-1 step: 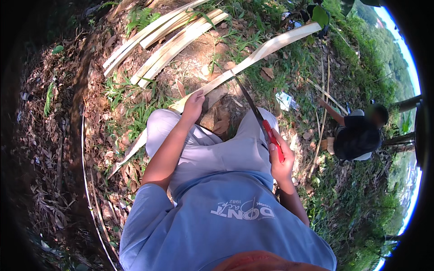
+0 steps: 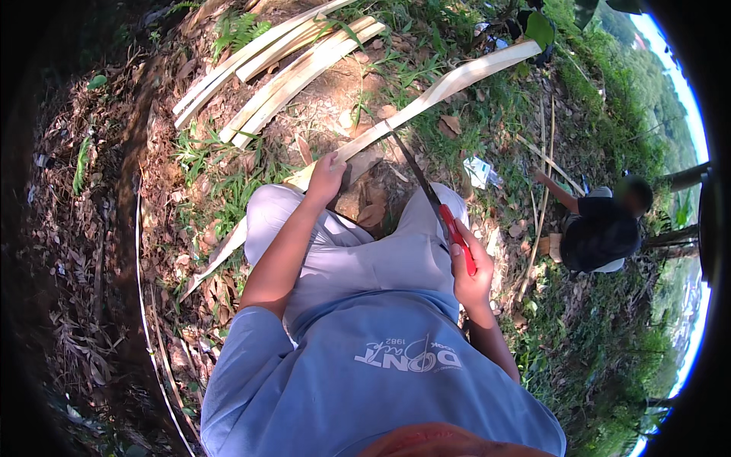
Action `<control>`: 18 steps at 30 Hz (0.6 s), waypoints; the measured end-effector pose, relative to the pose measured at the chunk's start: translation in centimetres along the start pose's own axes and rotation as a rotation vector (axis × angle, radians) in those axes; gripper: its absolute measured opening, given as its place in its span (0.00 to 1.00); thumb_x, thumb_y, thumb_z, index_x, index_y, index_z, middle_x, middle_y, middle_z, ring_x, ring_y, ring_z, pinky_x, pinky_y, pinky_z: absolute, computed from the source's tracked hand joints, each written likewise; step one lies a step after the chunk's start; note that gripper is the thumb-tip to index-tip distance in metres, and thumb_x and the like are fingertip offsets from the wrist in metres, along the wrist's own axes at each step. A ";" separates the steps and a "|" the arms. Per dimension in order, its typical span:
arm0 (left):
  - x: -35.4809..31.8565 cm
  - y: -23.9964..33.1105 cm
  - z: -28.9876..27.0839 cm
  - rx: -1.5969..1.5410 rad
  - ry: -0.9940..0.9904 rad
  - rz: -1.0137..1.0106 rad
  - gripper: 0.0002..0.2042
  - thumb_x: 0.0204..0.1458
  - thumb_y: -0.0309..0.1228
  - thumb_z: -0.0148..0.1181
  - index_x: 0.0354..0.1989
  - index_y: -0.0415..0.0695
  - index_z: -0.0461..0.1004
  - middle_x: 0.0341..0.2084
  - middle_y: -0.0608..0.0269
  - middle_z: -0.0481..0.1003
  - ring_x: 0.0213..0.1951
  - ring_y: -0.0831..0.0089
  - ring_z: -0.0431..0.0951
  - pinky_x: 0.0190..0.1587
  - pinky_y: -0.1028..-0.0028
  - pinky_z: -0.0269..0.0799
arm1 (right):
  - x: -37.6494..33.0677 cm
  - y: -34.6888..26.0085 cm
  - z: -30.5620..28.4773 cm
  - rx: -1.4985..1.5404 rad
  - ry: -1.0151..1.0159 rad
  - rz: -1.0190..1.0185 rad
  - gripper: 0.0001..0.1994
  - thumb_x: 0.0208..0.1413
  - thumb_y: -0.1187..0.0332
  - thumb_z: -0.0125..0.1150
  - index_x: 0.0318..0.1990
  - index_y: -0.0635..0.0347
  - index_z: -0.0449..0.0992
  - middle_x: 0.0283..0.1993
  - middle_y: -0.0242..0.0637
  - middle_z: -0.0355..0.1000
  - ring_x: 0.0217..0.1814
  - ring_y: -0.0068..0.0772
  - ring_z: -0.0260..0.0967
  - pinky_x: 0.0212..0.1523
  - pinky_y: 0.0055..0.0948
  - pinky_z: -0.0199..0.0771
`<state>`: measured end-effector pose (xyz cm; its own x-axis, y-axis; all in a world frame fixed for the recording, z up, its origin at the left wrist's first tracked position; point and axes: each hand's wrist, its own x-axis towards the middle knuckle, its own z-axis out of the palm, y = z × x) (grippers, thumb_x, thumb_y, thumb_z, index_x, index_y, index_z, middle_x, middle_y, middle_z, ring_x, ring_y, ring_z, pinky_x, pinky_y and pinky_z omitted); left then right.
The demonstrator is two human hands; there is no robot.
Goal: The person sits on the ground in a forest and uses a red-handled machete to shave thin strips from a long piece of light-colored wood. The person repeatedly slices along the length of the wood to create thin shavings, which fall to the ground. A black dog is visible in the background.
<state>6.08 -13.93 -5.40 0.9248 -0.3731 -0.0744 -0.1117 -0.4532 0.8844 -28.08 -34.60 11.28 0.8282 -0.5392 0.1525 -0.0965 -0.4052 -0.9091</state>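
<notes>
A long pale strip of split wood, perhaps bamboo [image 2: 449, 82], lies slantwise in front of my knees. My left hand [image 2: 326, 177] is closed on its nearer part, above my left knee; the fingertips wrap its edge. My right hand [image 2: 472, 266] grips the red handle of a saw [image 2: 458, 242] with a long, thin, dark blade. The blade points forward and left, its far end against the strip just beyond my left hand. Teeth are too small to make out. The strip's near end [image 2: 221, 255] shows beside my left knee.
Several split pale lengths [image 2: 297, 72] lie at the far left. A clear plastic packet [image 2: 480, 172] rests on the ground to the right. Farther right a person in dark clothing [image 2: 601, 232] crouches by thin poles [image 2: 542, 209]. Leaf litter and grass surround me.
The saw and my right hand have shifted very slightly left. My left hand and the strip stay almost where they were.
</notes>
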 end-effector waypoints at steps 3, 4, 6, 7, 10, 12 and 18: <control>2.9 -1.6 1.6 0.361 0.024 0.042 0.37 0.62 0.47 0.67 0.73 0.34 0.66 0.68 0.40 0.70 0.72 0.48 0.68 0.73 0.53 0.63 | 0.4 -1.2 0.5 -0.028 -0.056 0.022 0.21 0.71 0.71 0.62 0.69 0.65 0.77 0.50 0.43 0.85 0.47 0.24 0.80 0.53 0.25 0.77; 3.5 -2.4 2.4 0.449 0.084 0.096 0.38 0.62 0.48 0.68 0.72 0.35 0.65 0.68 0.39 0.69 0.72 0.47 0.67 0.73 0.54 0.62 | 0.6 -1.1 0.8 -0.036 -0.053 -0.001 0.20 0.72 0.72 0.62 0.69 0.65 0.77 0.49 0.44 0.85 0.46 0.24 0.80 0.51 0.26 0.78; 4.4 -2.7 4.2 0.619 0.201 0.204 0.39 0.61 0.50 0.68 0.72 0.35 0.63 0.69 0.37 0.67 0.73 0.46 0.65 0.74 0.54 0.61 | 1.0 -1.9 0.8 -0.080 -0.066 -0.019 0.21 0.72 0.72 0.62 0.69 0.65 0.77 0.49 0.45 0.86 0.46 0.25 0.81 0.51 0.27 0.79; 4.9 -2.3 4.6 0.592 0.191 0.238 0.38 0.60 0.51 0.69 0.68 0.35 0.66 0.66 0.37 0.69 0.70 0.45 0.67 0.72 0.54 0.64 | 1.3 -2.4 0.6 -0.105 -0.070 -0.026 0.21 0.72 0.72 0.62 0.69 0.65 0.77 0.48 0.46 0.86 0.45 0.26 0.82 0.51 0.27 0.79; 6.5 -0.2 5.1 0.548 0.118 0.284 0.33 0.58 0.54 0.70 0.58 0.35 0.72 0.57 0.38 0.75 0.63 0.43 0.74 0.65 0.52 0.71 | 2.1 -3.7 0.1 -0.176 -0.103 -0.004 0.21 0.72 0.72 0.61 0.69 0.65 0.76 0.48 0.48 0.86 0.45 0.29 0.84 0.49 0.28 0.80; 8.2 1.0 5.5 0.571 0.013 0.239 0.31 0.58 0.54 0.71 0.53 0.36 0.74 0.52 0.40 0.78 0.59 0.44 0.77 0.61 0.51 0.74 | 2.6 -4.4 -0.3 -0.169 -0.148 0.058 0.21 0.74 0.68 0.60 0.70 0.67 0.76 0.54 0.51 0.85 0.55 0.33 0.82 0.59 0.31 0.78; 8.8 1.1 8.4 0.501 0.132 0.114 0.20 0.58 0.46 0.69 0.45 0.40 0.78 0.39 0.46 0.83 0.49 0.47 0.84 0.54 0.50 0.78 | 3.7 -4.9 0.2 -0.223 -0.140 0.009 0.21 0.73 0.71 0.59 0.68 0.73 0.75 0.52 0.54 0.85 0.52 0.33 0.82 0.57 0.31 0.78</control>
<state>10.99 -24.54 -8.92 0.9310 -0.3520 0.0965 -0.3442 -0.7590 0.5527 -24.41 -34.50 16.22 0.8934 -0.4427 0.0757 -0.2108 -0.5621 -0.7998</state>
